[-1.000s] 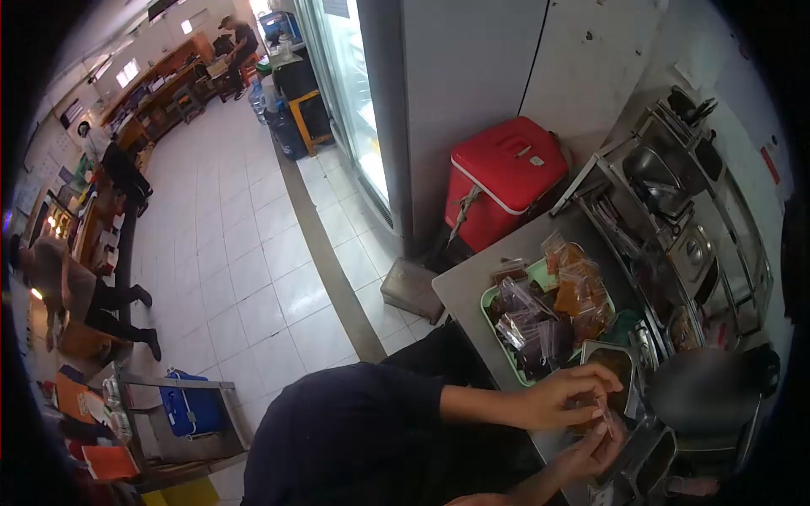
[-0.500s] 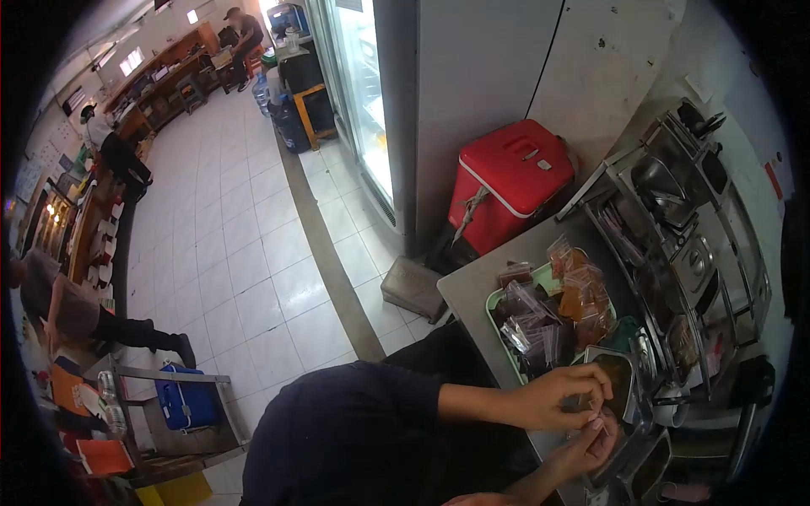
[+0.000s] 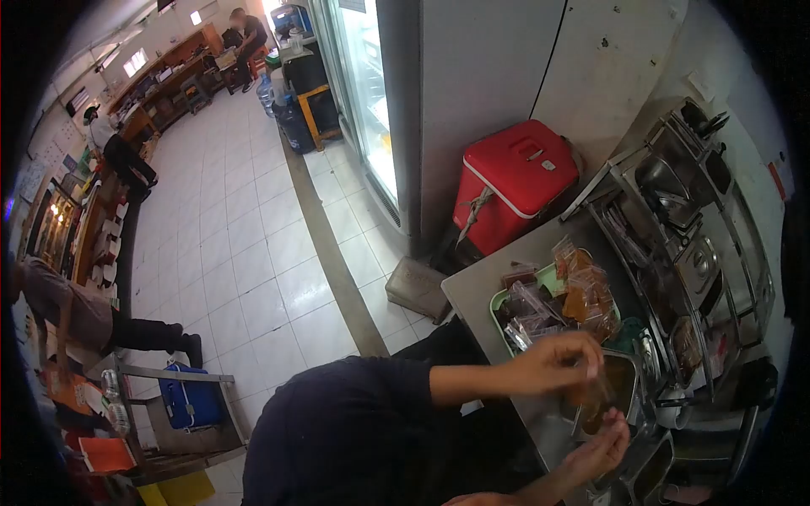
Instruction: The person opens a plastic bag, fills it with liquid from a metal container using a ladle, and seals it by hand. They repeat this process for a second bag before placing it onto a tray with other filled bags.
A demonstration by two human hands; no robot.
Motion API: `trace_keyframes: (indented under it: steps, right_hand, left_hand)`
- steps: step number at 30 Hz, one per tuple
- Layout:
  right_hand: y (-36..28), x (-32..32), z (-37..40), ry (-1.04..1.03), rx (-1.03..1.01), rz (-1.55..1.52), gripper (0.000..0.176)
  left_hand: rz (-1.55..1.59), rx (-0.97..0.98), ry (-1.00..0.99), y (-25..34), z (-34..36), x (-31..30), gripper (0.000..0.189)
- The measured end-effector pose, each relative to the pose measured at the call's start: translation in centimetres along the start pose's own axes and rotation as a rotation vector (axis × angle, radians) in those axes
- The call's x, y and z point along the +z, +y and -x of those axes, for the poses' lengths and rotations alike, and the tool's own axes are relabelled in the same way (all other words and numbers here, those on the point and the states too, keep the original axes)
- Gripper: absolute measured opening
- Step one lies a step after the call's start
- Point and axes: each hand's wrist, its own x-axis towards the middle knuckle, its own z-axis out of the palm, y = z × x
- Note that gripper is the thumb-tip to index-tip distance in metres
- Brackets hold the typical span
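A small clear plastic bag (image 3: 596, 413) with brownish sauce at its bottom hangs between my two hands, above a steel pan. My left hand (image 3: 553, 364) is closed in a pinch near the bag's upper end, slightly smeared by motion. Below it, my right hand (image 3: 601, 447) pinches the bag's other edge with thumb and fingertips. Just beyond my left hand, a pale green tray (image 3: 498, 319) bears several filled bags, some with dark contents (image 3: 530, 310) and some with orange sauce (image 3: 588, 291). The steel pan (image 3: 626, 364) under my hands holds brownish sauce.
The steel table (image 3: 474, 291) carries the tray and pans. To the right stands a metal rack (image 3: 637, 244) with containers and lids. A red cooler (image 3: 515, 181) and a glass-door fridge (image 3: 371, 110) are beyond. Other people are at the left and far back.
My hands were close together at the bag's top; now my left hand has moved up and away from the right, and the bag shows stretched between them.
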Motion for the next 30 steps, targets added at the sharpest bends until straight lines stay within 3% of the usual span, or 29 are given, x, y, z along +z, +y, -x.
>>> trace_keyframes:
  steps: [2, 5, 8, 11, 12, 14, 15, 17, 20, 22, 25, 28, 30]
  right_hand:
    - [-0.5, -1.3, -0.4, 0.082, -0.025, 0.133, 0.021]
    - [-0.3, -2.8, 0.6, -0.082, -0.109, 0.180, 0.019]
    - [-0.1, -1.8, 2.6, -0.093, -0.059, 0.133, 0.019]
    - [-1.1, -2.4, 3.6, -0.239, -0.020, 0.543, 0.040]
    - [0.8, -2.7, 4.2, -0.096, 0.126, 0.277, 0.021]
    - [-0.2, -1.4, 4.5, -0.130, 0.127, 0.201, 0.019]
    - [-0.5, -0.9, 4.7, -0.146, 0.123, 0.160, 0.018]
    - [0.1, -0.7, 5.4, -0.235, 0.081, 0.163, 0.019]
    - [-1.0, -0.1, 6.1, -0.370, 0.141, 0.164, 0.019]
    - [-1.1, -0.3, 7.4, -0.409, 0.222, 0.165, 0.017]
    - [0.9, -2.7, 9.3, -0.739, 0.302, 0.106, 0.024]
    - [7.2, -5.7, 13.1, -0.880, -0.006, 0.441, 0.035]
    - [9.8, -8.5, 14.5, -0.815, -0.570, 0.970, 0.040]
  left_hand:
    - [-0.105, 0.081, 0.143, -0.3, -1.4, -1.8, 0.010]
    - [-0.390, 0.069, 0.265, -0.4, -3.4, -4.8, 0.009]
    - [-0.631, 0.056, 0.352, -0.5, -5.5, -5.9, 0.012]
    - [-0.415, 0.052, 0.440, -2.7, -7.1, -5.8, 0.015]
    - [-0.418, -0.012, 0.455, -3.8, -7.5, -5.9, 0.017]
    - [-0.417, -0.142, 0.482, -6.2, -8.0, -6.7, 0.025]
    - [-0.551, -0.078, 0.471, -7.3, -7.3, -7.3, 0.031]
    - [-0.817, 0.065, 0.435, -7.9, -6.6, -7.6, 0.046]
    - [-0.833, 0.059, 0.384, -5.4, -4.7, -8.5, 0.064]
    - [-0.973, 0.127, 0.409, -3.7, -2.7, -9.6, 0.062]
    - [-1.153, 0.171, 0.528, -1.7, 1.7, -11.1, 0.061]
    - [-1.219, 0.084, 0.694, -2.6, 8.5, -12.6, 0.063]
    - [-1.139, -0.087, 0.780, -4.7, 14.1, -13.9, 0.071]
